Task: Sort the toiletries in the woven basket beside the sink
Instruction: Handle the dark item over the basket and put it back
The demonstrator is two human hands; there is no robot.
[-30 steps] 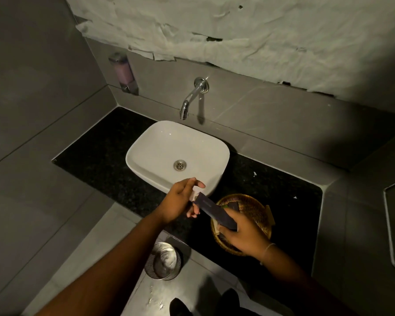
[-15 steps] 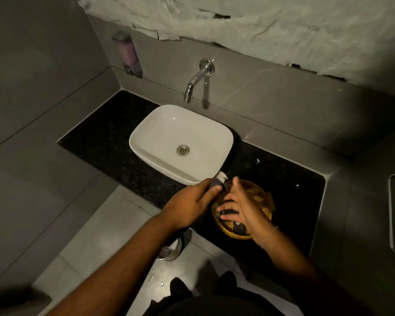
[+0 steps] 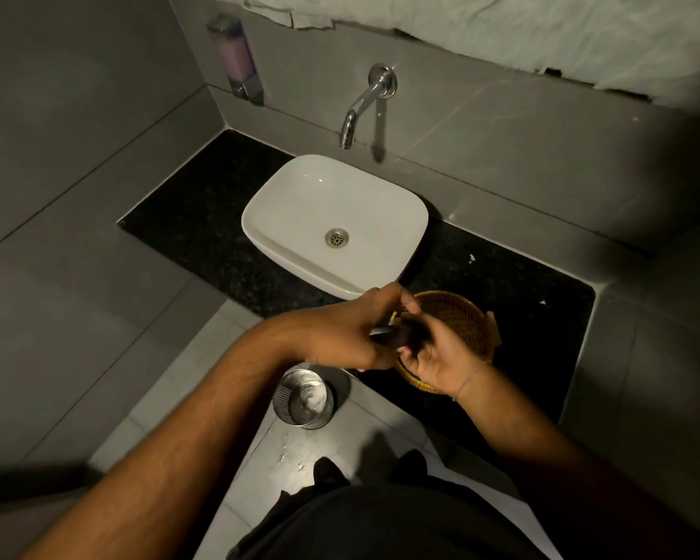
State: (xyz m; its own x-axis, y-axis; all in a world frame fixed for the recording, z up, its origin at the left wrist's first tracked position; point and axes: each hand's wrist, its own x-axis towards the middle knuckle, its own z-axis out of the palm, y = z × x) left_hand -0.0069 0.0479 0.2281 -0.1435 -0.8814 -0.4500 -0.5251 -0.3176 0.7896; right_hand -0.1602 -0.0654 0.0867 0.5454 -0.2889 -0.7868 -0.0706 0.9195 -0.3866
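A round woven basket (image 3: 457, 317) sits on the black counter just right of the white sink (image 3: 332, 204). Over the basket's left rim, both hands meet on a dark flat packet (image 3: 397, 335). My left hand (image 3: 352, 329) closes over its left end. My right hand (image 3: 441, 353) grips its right end, fingers curled around it. The hands hide most of the packet and the near half of the basket, so its other contents are out of sight.
A chrome tap (image 3: 360, 111) juts from the tiled wall above the sink. A soap dispenser (image 3: 237, 60) hangs on the wall at the left. A steel waste bin (image 3: 304, 398) stands on the floor below the counter edge. The black counter (image 3: 203, 212) runs along the wall.
The dark packet came down from above the sink's edge to the basket's left rim. Both hands closed together on it. The view tilted down and drew nearer.
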